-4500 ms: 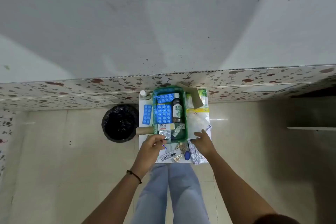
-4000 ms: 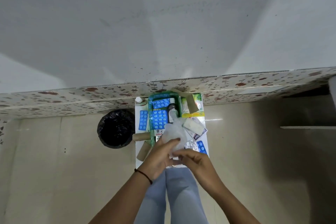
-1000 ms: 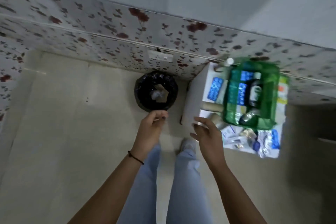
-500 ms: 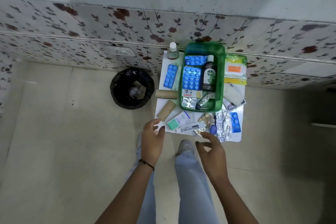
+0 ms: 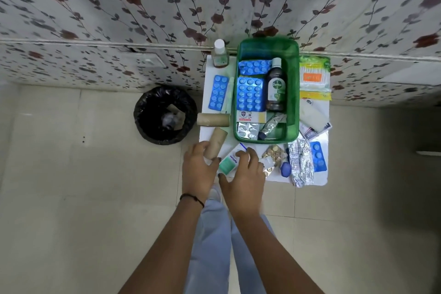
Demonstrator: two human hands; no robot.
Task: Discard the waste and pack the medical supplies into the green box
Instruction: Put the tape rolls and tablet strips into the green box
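Our hands work at the near edge of the table (image 5: 321, 176).
Our left hand (image 5: 199, 170) curls fingers and thumb round the near end of a cardboard tube (image 5: 217, 141). Our right hand (image 5: 243, 180) lies over a small carton (image 5: 228, 163), and we cannot tell whether it grips. The green box (image 5: 294, 93) stands behind, partly filled.

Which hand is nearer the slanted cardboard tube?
Left. The left hand grips the slanted cardboard tube at its near end; the right hand is further right, over the green-and-white box.
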